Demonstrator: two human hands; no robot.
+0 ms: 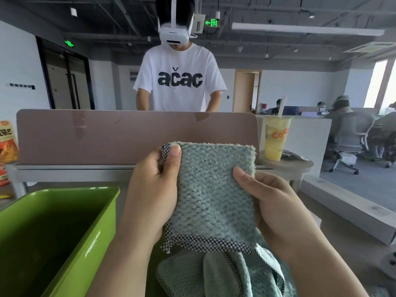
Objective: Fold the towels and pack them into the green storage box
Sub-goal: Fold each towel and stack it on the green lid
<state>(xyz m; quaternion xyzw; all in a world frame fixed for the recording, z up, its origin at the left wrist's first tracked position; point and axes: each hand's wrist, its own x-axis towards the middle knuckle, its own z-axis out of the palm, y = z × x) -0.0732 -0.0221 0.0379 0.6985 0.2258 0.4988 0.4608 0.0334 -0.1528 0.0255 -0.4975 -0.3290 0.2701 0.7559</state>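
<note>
A folded teal towel (pixel 211 196) with a checked black-and-white border is held up in front of me above the desk. My left hand (pixel 153 189) pinches its upper left corner, thumb on the front. My right hand (pixel 276 209) grips its right edge, thumb on the front face. Below it, more teal towel (pixel 218 275) lies crumpled on the desk. The green storage box (pixel 94 230) stands open at the lower left; nothing shows inside the part I can see.
A pinkish-brown desk divider (pixel 107 136) runs across behind the towel. A yellow drink cup with a straw (pixel 276 138) stands at its right end. Snack packets (pixel 7 142) sit at the far left. A person in a white T-shirt (pixel 180 78) stands beyond the divider.
</note>
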